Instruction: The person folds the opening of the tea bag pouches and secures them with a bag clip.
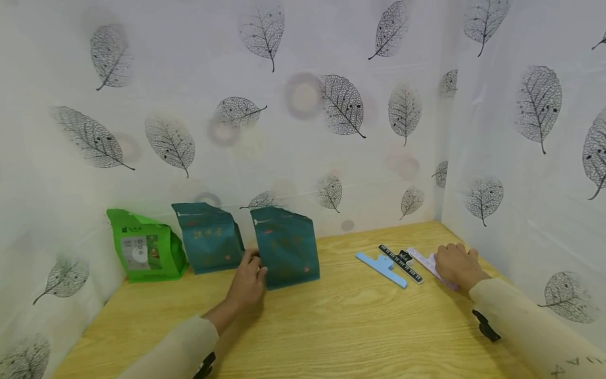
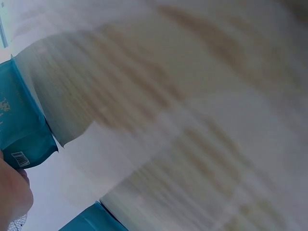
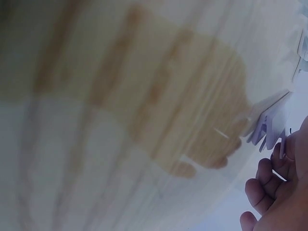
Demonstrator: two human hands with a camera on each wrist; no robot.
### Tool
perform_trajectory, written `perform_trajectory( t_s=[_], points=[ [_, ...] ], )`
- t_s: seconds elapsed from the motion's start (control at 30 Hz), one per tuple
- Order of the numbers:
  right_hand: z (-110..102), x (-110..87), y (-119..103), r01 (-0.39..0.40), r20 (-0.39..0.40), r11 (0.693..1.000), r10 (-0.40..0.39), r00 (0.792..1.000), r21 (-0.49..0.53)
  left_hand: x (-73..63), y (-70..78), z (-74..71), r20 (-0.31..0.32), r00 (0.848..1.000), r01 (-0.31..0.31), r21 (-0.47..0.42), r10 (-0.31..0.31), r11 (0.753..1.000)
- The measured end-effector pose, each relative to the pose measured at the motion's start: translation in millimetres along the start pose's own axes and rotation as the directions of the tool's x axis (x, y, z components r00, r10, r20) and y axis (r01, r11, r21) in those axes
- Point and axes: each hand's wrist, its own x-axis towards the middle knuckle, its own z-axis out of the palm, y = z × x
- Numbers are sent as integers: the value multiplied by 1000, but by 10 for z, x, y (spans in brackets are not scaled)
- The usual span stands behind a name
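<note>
Two teal pouches stand upright on the table: a left pouch and a right pouch. My left hand is between them, its bent fingers and thumb holding the left edge of the right pouch. Part of that hand appears beside a teal pouch with a barcode in the left wrist view. My right hand pinches the lilac bag clip by its handle. In the right wrist view, the clip touches the fingers, and the other fingers are curled.
A bright green pouch stands at the far left. Beside the lilac clip lie a black clip with piano-key markings and a light blue clip. Leaf-patterned white sheets enclose the wood-grain table at the back and sides.
</note>
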Motion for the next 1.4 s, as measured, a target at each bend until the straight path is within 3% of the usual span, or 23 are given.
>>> perform_trajectory(
  t_s=[0.23,0.6,1.07,1.4],
  points=[
    [-25,-21,-26,5,-15,1000,-4,1000,17,-21,35,9,24,1000,-2,-9,3,1000],
    [-37,-16,-31,-3,-4,1000,3,1000,21,-63,174,36,3,999,-53,-15,53,998],
    [-15,-12,-35,5,14,1000,-6,1000,17,-138,316,47,48,998,-32,-65,35,997],
    [-16,-39,-63,20,6,1000,-20,1000,8,-172,413,59,46,997,-65,-85,69,994]
  ],
)
